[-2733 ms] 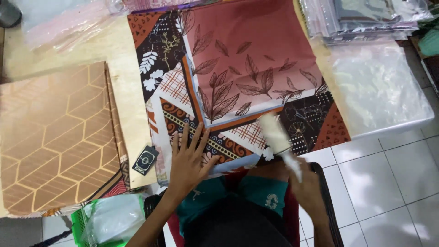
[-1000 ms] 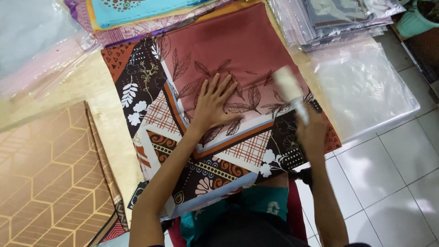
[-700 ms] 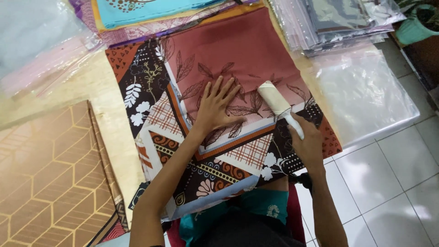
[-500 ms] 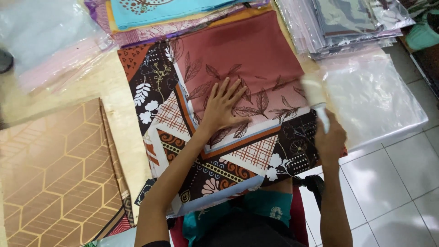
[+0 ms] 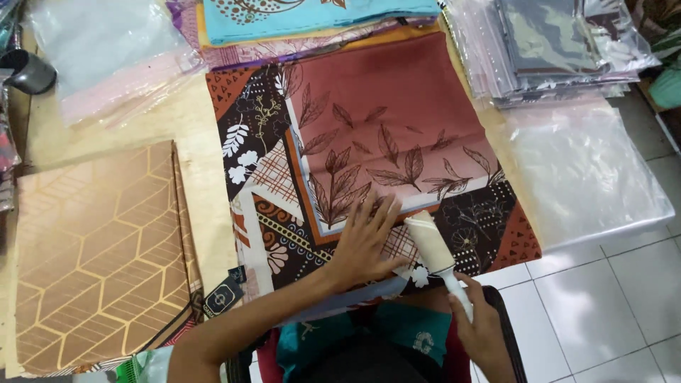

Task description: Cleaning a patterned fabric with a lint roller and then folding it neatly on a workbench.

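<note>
The left hand (image 5: 365, 241) lies flat and open, fingers spread, on the folded cloth (image 5: 369, 152) with brown leaves. The cloth lies on the wooden bench (image 5: 188, 124), near the front edge. The right hand (image 5: 482, 330) is closed around the handle of a white lint roller (image 5: 433, 245). The roller's head rests on the cloth, just beside the left hand. A tan folded cloth (image 5: 99, 255) lies to the left.
</note>
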